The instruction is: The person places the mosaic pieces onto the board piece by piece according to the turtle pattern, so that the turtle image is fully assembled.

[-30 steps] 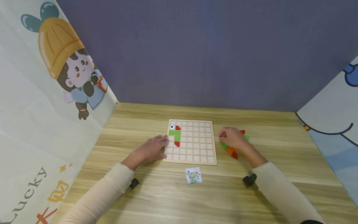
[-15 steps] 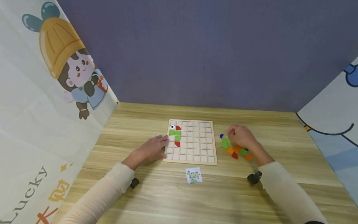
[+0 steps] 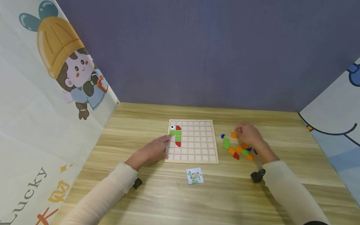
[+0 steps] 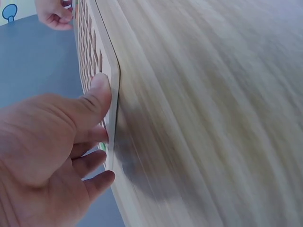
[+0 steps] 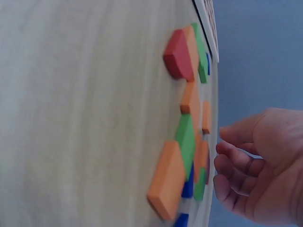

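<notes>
A wooden grid board lies flat on the table. At its left side sit a white eye piece, two red curved pieces and several green squares. My left hand rests on the board's left edge; in the left wrist view its thumb touches the rim. Right of the board, my right hand hovers over scattered blocks, close to an orange square. Its fingers bend loosely in the right wrist view, with nothing visible between them.
Loose orange, green, red and blue blocks lie right of the board, including a red piece and a blue half-round. A small pattern card lies in front of the board. A dark panel closes off the back.
My right hand has moved right and slightly away over the blocks, uncovering the blue half-round, the orange square and others. My left hand stays at the board's edge, its fingers shifted slightly.
</notes>
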A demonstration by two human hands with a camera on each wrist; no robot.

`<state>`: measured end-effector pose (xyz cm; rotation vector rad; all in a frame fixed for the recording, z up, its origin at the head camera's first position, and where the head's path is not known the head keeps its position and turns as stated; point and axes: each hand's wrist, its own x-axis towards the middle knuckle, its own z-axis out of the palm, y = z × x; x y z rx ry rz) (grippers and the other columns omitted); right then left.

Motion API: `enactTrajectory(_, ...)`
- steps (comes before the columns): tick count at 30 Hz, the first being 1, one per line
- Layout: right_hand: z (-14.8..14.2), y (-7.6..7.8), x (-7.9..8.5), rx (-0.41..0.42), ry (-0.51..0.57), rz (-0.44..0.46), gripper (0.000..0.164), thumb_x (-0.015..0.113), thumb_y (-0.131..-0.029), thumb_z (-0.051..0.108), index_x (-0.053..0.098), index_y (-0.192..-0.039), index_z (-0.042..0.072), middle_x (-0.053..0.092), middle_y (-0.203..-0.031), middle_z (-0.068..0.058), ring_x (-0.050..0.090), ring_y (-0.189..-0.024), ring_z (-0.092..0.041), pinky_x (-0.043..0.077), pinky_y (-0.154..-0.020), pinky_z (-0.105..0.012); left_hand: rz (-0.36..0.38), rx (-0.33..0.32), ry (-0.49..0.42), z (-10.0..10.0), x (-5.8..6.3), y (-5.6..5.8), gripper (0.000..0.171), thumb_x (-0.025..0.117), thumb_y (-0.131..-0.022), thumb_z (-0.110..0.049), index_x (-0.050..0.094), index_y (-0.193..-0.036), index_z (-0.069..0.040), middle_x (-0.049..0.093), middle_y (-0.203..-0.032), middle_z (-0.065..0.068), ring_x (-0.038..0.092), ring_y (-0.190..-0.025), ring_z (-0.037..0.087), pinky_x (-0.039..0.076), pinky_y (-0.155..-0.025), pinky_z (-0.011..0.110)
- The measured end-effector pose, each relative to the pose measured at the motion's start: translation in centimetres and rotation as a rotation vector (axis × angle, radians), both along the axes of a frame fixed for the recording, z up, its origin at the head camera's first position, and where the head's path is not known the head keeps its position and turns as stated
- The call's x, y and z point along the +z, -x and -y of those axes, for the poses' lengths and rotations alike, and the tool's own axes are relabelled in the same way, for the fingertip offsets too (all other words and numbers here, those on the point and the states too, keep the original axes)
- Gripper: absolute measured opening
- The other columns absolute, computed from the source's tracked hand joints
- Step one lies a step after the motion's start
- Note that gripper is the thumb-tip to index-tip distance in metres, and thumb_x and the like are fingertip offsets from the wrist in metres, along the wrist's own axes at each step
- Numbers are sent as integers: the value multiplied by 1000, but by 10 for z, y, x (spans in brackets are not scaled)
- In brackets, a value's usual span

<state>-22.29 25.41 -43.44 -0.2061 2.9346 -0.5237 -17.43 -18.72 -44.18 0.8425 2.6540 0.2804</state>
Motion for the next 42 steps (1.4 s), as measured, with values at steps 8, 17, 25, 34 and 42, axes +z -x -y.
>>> enactTrajectory(8,-23,7,13,-33,-19,16,36,49,-102,13,62,-131,-2,67,-121,-29,66,-104,-42,55,-85,-54,63,36,54,-10,1,4,79,68,-98,-27,27,-158,4,18,-171,14,23,-157,29,27,-127,40)
enactTrajectory(17,-37,16,4,10,-57,1,30,54,-100,10,66,-126,0,71,-114,-27,68,-95,-39,56,-82,-54,90,69,51,-14,3,7,80,68,-98,-25,26,-159,4,21,-170,15,26,-156,30,28,-127,41)
enactTrajectory(25,-40,21,0,34,-107,5,28,56,-100,9,68,-125,2,71,-117,-27,66,-105,-45,54,-90,-58,85,74,16,-16,1,10,82,71,-96,-27,28,-158,3,23,-169,15,27,-156,30,30,-126,42)
enactTrajectory(34,-48,26,-1,14,-81,36,28,55,-101,10,67,-123,-1,67,-123,-29,63,-112,-48,52,-94,-61,-10,30,0,-16,0,15,83,77,-90,-31,37,-153,8,30,-165,22,34,-152,37,32,-124,47)
enactTrajectory(42,-50,29,-1,-15,-61,59,23,55,-101,12,66,-117,0,68,-117,-28,64,-105,-45,52,-90,-59,-22,73,-11,-16,-1,15,85,80,-87,-34,41,-151,5,34,-163,21,35,-151,37,38,-120,53)
